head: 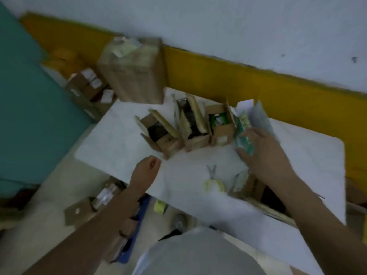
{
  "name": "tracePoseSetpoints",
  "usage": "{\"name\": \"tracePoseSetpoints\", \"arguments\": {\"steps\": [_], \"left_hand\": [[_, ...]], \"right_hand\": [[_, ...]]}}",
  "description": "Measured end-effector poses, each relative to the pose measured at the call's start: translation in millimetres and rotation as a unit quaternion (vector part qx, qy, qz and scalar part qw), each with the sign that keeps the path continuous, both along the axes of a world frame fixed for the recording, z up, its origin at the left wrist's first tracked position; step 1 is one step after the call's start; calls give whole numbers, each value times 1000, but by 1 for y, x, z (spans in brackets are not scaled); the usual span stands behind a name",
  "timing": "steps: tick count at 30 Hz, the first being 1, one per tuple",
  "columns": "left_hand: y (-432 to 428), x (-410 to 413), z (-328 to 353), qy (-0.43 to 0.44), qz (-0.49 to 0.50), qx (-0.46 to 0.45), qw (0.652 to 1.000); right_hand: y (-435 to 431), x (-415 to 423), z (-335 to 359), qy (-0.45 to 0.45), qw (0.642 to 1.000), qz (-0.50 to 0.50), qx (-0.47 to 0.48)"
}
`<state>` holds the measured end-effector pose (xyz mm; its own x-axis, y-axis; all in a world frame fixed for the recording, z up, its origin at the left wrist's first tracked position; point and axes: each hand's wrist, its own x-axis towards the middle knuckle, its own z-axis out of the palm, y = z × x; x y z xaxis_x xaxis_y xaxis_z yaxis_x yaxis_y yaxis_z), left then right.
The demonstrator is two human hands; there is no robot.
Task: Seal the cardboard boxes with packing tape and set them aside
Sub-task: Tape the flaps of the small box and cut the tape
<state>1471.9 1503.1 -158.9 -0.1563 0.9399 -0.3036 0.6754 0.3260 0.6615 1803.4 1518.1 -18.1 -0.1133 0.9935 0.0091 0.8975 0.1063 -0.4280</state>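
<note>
Three small cardboard boxes stand open in a row on the white table (111,139): a left box (158,135), a middle box (195,141) and a right box (222,133) with something green inside. Just right of them is a green-and-white packet (243,121) with white flaps up. My right hand (262,151) grips it between thumb and fingers. My left hand (148,169) hovers curled in a fist near the left box and holds nothing I can see. The picture is blurred.
Yellow-handled scissors (213,180) lie on the table near me, next to a clear object (240,181) I cannot identify. A large closed carton (133,74) stands at the table's far left corner. More boxes (89,84) lie on the floor to the left.
</note>
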Motion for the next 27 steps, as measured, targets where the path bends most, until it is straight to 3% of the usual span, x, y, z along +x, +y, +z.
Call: {"name": "tracePoseSetpoints", "arguments": {"steps": [3, 6, 9, 12, 14, 20, 24, 27], "left_hand": [[-32, -33, -26, 16, 84, -117, 989], [-48, -38, -55, 14, 90, -254, 963], [-56, -32, -91, -65, 113, -281, 951], [-65, -23, -120, -210, 165, -280, 922], [-66, -18, -135, -236, 182, -294, 908], [-71, -29, -152, -210, 162, -341, 902], [-53, -29, -127, -189, 134, -412, 881], [-32, -22, -104, -152, 113, -411, 892]], "right_hand": [[7, -95, -29, 66, 989, 109, -81], [-2, -157, -97, 74, 960, 169, -210], [-16, -184, -161, 42, 932, 178, -312], [-35, -192, -199, 33, 917, 130, -377], [-48, -191, -218, 33, 909, 97, -405], [-66, -182, -243, 19, 882, 22, -470], [-71, -185, -251, 124, 839, -90, -522], [-66, -201, -250, 211, 782, -194, -553]]}}
